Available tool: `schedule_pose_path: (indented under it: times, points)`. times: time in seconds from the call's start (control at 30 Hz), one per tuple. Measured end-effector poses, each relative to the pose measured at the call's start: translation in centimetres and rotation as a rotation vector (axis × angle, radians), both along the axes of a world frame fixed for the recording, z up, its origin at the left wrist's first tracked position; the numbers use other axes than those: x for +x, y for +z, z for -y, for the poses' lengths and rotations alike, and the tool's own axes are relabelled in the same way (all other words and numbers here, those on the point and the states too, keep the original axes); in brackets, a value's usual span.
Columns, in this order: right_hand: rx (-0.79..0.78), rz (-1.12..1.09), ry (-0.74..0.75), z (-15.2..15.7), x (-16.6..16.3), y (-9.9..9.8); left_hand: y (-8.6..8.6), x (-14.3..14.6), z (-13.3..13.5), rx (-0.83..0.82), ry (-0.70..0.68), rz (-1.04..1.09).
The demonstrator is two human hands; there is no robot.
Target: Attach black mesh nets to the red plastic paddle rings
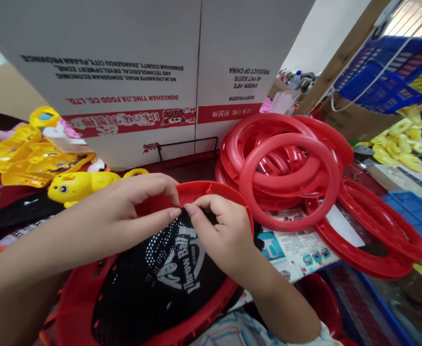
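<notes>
A large red plastic ring lies tilted in front of me, with a black mesh net across its opening. White printed lettering shows on the net. My left hand reaches in from the left, thumb and fingers pinching the net's upper edge near the ring's far rim. Right beside it, my right hand pinches the same edge, its thumb tip nearly touching the left thumb. The fingertips partly hide the bit of net between them.
Several red rings are piled at right on printed paper. Yellow plastic animal-shaped parts lie at left. A white printed carton stands behind. A blue basket and yellow pieces are at far right.
</notes>
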State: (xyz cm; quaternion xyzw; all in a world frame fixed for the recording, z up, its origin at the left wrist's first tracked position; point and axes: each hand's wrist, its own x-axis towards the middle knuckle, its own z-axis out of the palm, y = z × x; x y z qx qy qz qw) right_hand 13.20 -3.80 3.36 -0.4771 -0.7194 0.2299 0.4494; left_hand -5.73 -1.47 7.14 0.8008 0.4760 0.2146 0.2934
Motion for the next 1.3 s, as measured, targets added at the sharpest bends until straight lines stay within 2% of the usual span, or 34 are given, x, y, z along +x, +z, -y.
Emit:
schedule_pose_path:
  times: [0.23, 0.43, 0.7, 0.83, 1.07, 1.3]
  points:
    - [0.139, 0.081, -0.025, 1.1, 0.4, 0.2, 0.1, 0.9, 1.7, 0.25, -0.039, -0.037]
    - [0.387, 0.261, -0.1, 2.2, 0.3, -0.2, -0.1, 0.9, 2.9, 0.342, -0.028, -0.098]
    - [0.216, 0.114, -0.064, 4.0, 1.6, 0.1, -0.6, -0.4, 4.5, 0.32, 0.013, -0.164]
    - [0.246, 0.134, -0.045, 4.0, 1.8, 0.5, -0.6, -0.4, 5.0, 0.362, 0.015, -0.185]
    - [0.317, 0.099, -0.119, 3.5, 1.5, 1.0, -1.2, -0.8, 5.3, 0.472, 0.003, -0.192]
    - [0.417, 0.224, -0.212, 3.1, 1.1, 1.0, -1.2, -0.3, 5.4, 0.484, 0.013, -0.186]
